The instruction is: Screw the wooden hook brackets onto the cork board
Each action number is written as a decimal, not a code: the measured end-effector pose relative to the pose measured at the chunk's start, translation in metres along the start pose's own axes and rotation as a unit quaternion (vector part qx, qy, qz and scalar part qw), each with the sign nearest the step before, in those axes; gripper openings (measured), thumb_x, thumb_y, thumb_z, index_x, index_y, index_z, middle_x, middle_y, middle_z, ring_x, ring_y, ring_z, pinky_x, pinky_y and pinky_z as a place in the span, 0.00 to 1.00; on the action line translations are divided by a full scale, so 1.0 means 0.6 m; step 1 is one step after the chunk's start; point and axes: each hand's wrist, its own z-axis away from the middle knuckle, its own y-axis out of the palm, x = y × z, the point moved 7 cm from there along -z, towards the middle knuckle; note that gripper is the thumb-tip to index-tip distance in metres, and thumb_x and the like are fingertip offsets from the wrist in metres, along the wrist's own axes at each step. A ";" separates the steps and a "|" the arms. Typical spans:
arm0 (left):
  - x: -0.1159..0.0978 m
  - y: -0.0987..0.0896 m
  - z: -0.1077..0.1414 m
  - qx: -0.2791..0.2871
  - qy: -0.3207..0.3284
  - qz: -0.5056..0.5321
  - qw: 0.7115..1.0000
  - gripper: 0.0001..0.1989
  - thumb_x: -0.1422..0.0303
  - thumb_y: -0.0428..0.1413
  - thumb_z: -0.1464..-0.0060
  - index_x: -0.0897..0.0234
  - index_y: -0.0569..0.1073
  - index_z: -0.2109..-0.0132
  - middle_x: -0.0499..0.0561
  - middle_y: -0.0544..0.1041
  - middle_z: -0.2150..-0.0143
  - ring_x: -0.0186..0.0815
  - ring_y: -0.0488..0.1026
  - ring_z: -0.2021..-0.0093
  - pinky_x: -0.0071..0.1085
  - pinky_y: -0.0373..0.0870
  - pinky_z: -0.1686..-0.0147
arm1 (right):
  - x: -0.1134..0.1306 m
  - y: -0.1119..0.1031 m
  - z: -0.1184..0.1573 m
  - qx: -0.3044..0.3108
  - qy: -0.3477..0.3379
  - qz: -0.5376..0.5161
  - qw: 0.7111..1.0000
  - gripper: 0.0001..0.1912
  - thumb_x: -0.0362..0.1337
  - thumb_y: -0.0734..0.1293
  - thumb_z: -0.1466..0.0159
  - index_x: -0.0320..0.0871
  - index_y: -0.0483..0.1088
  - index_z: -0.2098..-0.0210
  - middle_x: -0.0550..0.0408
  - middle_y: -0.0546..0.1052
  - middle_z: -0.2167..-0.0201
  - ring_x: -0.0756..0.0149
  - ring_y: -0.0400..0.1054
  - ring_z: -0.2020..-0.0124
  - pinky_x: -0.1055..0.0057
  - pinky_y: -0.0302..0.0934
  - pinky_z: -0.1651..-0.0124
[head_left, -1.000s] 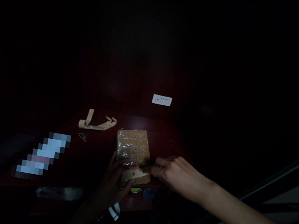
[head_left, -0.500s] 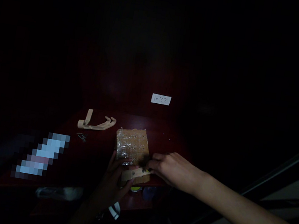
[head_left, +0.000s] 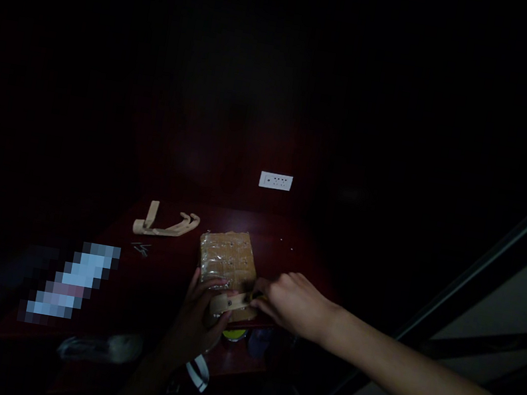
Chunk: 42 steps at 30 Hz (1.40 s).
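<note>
- Pinching one wooden piece [head_left: 229, 304] in the left hand [head_left: 197, 316], with thumb below and fingers above, slightly parted; over the near, 6 o'clock end of the taped box [head_left: 228, 254].
- Drawn together at that piece's 3 o'clock end, the bent fingers of the right hand [head_left: 297, 304]; too dark to tell what lies between.
- Reaching in from 7 o'clock with the left wrist, from 4 o'clock with the right forearm, knuckles up.
- On the desk [head_left: 274, 259]: one taped box; one forked wooden arm [head_left: 167, 231] at 10 o'clock from it; several nails or screws [head_left: 141, 248] at 9.
- At 1 o'clock, one wall socket [head_left: 275, 181].
</note>
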 end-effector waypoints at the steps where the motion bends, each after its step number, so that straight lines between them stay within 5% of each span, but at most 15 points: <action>1: -0.001 0.000 -0.001 0.001 0.002 0.000 1.000 0.17 0.70 0.55 0.48 0.58 0.68 0.49 0.52 0.69 0.48 0.44 0.63 0.42 0.55 0.44 0.35 | -0.002 0.001 0.003 -0.004 0.004 0.000 1.000 0.15 0.42 0.58 0.33 0.40 0.72 0.58 0.48 0.77 0.72 0.61 0.72 0.71 0.70 0.56 0.69; 11: 0.015 0.007 0.005 0.017 -0.032 0.012 0.999 0.17 0.68 0.55 0.47 0.58 0.68 0.49 0.53 0.67 0.46 0.45 0.57 0.37 0.54 0.43 0.35 | -0.032 -0.002 0.052 -0.092 0.050 -0.206 0.973 0.15 0.43 0.59 0.34 0.44 0.69 0.52 0.49 0.77 0.61 0.62 0.72 0.61 0.70 0.61 0.60; 15: 0.032 0.014 0.000 0.054 -0.062 0.043 0.996 0.17 0.66 0.55 0.46 0.59 0.67 0.48 0.53 0.70 0.47 0.45 0.55 0.35 0.55 0.42 0.35 | -0.065 0.033 0.070 -0.203 0.104 -0.367 0.902 0.16 0.44 0.60 0.34 0.44 0.69 0.52 0.51 0.76 0.56 0.64 0.70 0.56 0.69 0.60 0.52; 21: 0.062 0.021 -0.017 0.111 -0.138 0.120 0.977 0.21 0.65 0.54 0.45 0.61 0.63 0.45 0.54 0.76 0.51 0.44 0.60 0.38 0.55 0.47 0.37 | -0.108 0.131 0.049 -0.306 0.179 -0.555 0.752 0.19 0.49 0.61 0.37 0.40 0.67 0.55 0.52 0.75 0.66 0.64 0.68 0.62 0.68 0.62 0.57; 26: 0.055 0.007 -0.033 0.116 -0.123 0.160 0.973 0.22 0.66 0.56 0.46 0.61 0.63 0.44 0.58 0.67 0.41 0.42 0.60 0.38 0.51 0.51 0.37 | -0.125 0.165 0.028 -0.361 0.225 -0.583 0.693 0.20 0.50 0.63 0.39 0.40 0.66 0.58 0.55 0.70 0.71 0.66 0.64 0.71 0.71 0.60 0.67; 33: 0.073 -0.005 -0.038 0.134 -0.148 0.184 0.963 0.22 0.65 0.55 0.44 0.56 0.66 0.43 0.56 0.63 0.37 0.44 0.59 0.37 0.48 0.62 0.41 | -0.132 0.191 0.005 -0.423 0.264 -0.577 0.647 0.18 0.49 0.61 0.38 0.41 0.65 0.57 0.52 0.72 0.63 0.62 0.66 0.61 0.66 0.61 0.57; 42: 0.073 -0.006 -0.027 0.121 -0.147 0.151 0.970 0.24 0.65 0.55 0.44 0.52 0.64 0.40 0.54 0.61 0.36 0.43 0.60 0.38 0.49 0.62 0.41 | -0.113 0.198 -0.014 -0.420 0.278 -0.597 0.624 0.18 0.50 0.60 0.37 0.41 0.64 0.57 0.55 0.69 0.71 0.66 0.66 0.70 0.70 0.63 0.68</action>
